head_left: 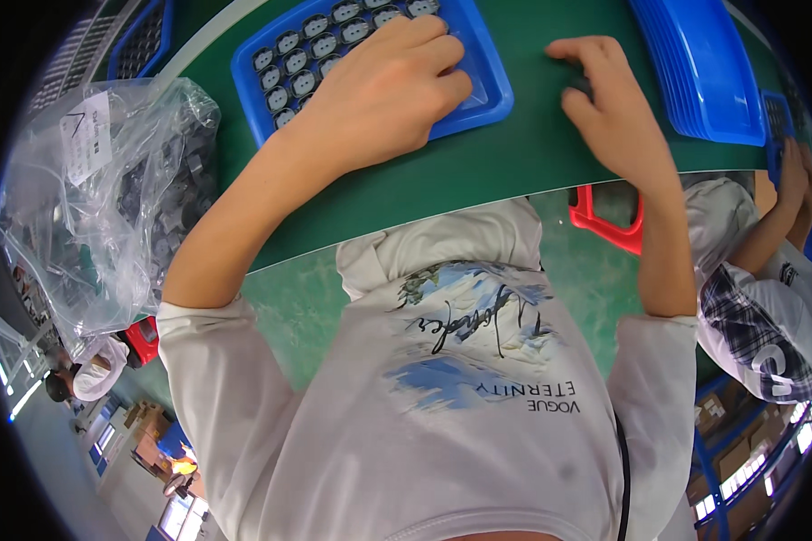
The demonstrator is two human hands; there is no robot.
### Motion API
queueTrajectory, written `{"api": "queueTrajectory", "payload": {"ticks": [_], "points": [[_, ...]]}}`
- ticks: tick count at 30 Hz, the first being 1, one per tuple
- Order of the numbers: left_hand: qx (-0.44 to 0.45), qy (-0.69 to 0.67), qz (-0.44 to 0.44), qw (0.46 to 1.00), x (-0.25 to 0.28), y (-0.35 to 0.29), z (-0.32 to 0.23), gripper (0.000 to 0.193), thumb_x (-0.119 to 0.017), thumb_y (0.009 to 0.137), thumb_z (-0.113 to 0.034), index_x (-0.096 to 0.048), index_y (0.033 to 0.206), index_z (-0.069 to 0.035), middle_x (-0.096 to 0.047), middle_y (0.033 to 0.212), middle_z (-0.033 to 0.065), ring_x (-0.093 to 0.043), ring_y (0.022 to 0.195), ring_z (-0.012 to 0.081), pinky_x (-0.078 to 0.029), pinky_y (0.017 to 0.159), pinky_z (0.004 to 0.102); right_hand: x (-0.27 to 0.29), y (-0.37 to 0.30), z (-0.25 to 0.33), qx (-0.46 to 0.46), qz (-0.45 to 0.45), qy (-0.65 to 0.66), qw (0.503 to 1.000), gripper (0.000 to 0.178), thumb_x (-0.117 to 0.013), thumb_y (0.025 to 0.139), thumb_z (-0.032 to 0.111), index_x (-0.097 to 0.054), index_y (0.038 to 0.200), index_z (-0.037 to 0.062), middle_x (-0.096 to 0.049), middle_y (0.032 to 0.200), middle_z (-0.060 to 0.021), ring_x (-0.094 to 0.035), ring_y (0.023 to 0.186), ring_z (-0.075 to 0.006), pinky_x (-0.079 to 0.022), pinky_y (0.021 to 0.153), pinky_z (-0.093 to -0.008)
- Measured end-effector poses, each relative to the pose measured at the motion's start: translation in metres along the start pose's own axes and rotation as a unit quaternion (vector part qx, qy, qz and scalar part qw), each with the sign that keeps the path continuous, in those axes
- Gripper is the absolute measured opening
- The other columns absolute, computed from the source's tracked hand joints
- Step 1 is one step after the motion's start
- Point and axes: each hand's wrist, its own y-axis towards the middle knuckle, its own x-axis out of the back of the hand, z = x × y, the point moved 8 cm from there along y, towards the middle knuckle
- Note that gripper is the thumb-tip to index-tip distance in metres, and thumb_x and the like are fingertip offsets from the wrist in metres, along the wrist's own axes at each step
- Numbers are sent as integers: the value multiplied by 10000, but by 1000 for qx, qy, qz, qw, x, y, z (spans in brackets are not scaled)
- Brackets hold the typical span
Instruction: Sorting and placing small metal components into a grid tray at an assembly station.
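A blue tray (pixel 494 101) lies on the green table, with rows of small round dark parts (pixel 304 82) with pale faces in it. My left hand (pixel 392 86) is over the tray's right part, fingers curled downward; the back of the hand hides the fingertips and anything they may hold. To the right of the tray, my right hand (pixel 615 113) hovers over or rests on the table, index finger and thumb apart. A dark patch shows between them, and I cannot tell whether it is shadow or a part.
A clear plastic bag (pixel 108 207) of dark grey pieces stands at the left. Nested blue trays (pixel 708 72) are stacked at the upper right. Another blue tray (pixel 143 41) is at the far left. At the right edge a co-worker's hands (pixel 796 180) are near a tray. A red stool (pixel 604 225) shows below.
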Motion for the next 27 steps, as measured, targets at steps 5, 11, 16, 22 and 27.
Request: {"api": "queueTrajectory", "payload": {"ticks": [5, 11, 16, 22, 27], "points": [[68, -67, -88, 992, 10, -12, 6, 152, -767, 793, -69, -703, 921, -20, -585, 849, 94, -572, 858, 295, -500, 764, 386, -8, 7, 13, 33, -69, -144, 987, 364, -588, 886, 46, -592, 1250, 36, -532, 1130, -135, -544, 1074, -304, -464, 940, -381], [108, -82, -58, 989, -2, -18, 12, 119, -754, 790, -123, -693, 825, -27, -599, 821, 91, -587, 901, 286, -502, 822, 399, 29, 24, 18, -2, -71, 11, 997, 481, -771, 820, 173, -572, 1225, 8, -569, 806, -73, -602, 798, -243, -496, 754, -336], [111, -94, -22, 989, -2, -16, 14, 73, -714, 796, -83, -690, 811, -15, -604, 827, 97, -589, 909, 286, -511, 840, 399, 21, 14, -30, -28, 7, 6, 1000, 359, -721, 874, 134, -639, 1218, 71, -578, 1112, -95, -585, 1025, -228, -485, 890, -350], [138, -106, -26, 984, -3, -19, 13, 61, -690, 805, -68, -691, 821, -10, -605, 833, 95, -590, 911, 282, -513, 847, 401, 8, 24, 3, 96, -62, -93, 989, 456, -835, 804, 274, -657, 1171, 72, -620, 949, -68, -658, 836, -209, -530, 714, -325], [144, -108, -44, 983, -1, -22, 14, 71, -696, 812, -77, -696, 832, -9, -602, 829, 93, -590, 909, 277, -513, 846, 400, 2, 32, -7, 25, -60, -156, 986, 412, -808, 849, 331, -664, 1132, 68, -614, 785, -45, -632, 694, -196, -505, 637, -309]]}}
